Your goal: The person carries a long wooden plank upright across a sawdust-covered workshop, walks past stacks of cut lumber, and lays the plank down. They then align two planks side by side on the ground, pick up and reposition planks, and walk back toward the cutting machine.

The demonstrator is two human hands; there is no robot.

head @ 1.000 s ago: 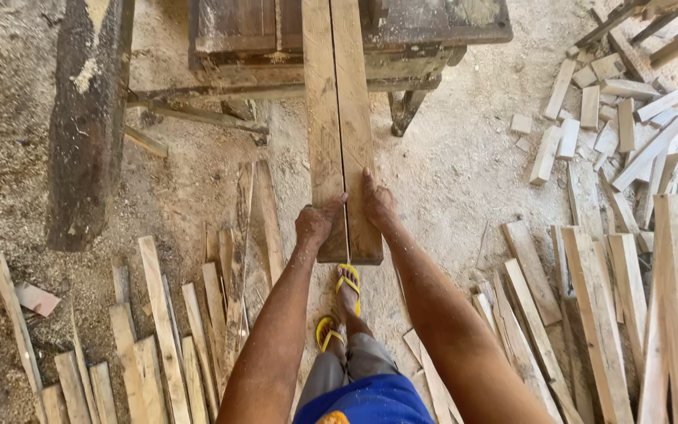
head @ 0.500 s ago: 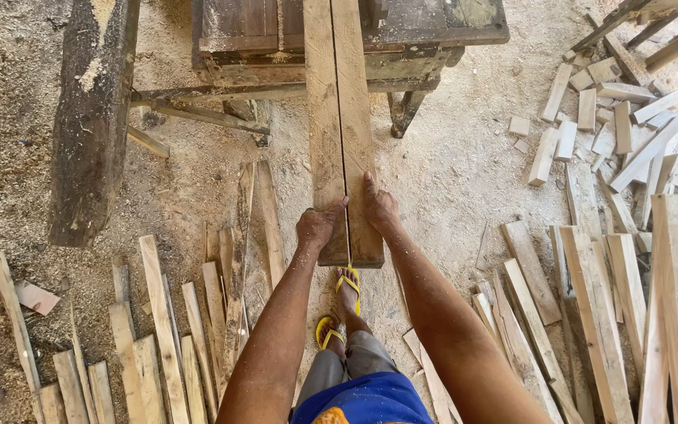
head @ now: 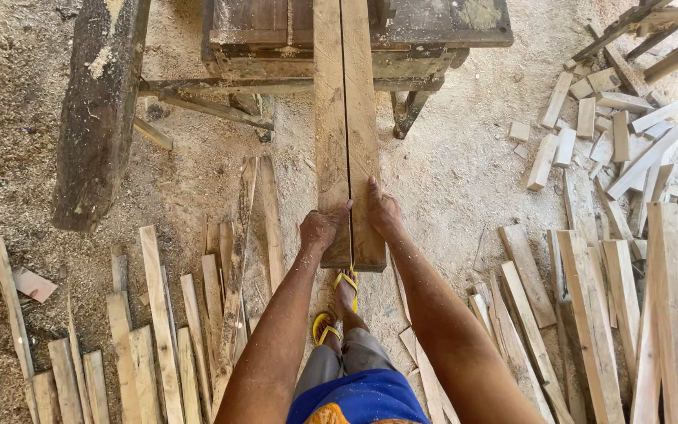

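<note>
**Two hands on a half-split plank at the saw bench**

Two hands press the near end of a long pale wooden plank (head: 345,118) that runs away from the person onto a dark, weathered saw bench (head: 433,31). A thin cut line already divides the plank lengthwise down to the near end, so it reads as two strips lying side by side. The left hand (head: 322,229) is curled closed over the end of the left strip, thumb toward the cut; the right hand (head: 383,210) lies flatter, fingers extended along the right strip, palm pressing down rather than wrapped around it.

To feed well here, I judge both strips want even forward pressure — neither half pushed ahead of the other — with fingers kept off the cut line and the plank held level, since its near end hangs unsupported above the sawdust-covered ground (head: 464,173).

Below the plank's end, the person's feet in yellow sandals (head: 345,281) stand close together. Pale offcut slats (head: 158,314) lie fanned out at left, more short pale wooden blocks (head: 590,133) are scattered at upper right, and a heavy dark timber beam (head: 100,110) lies at left.
</note>
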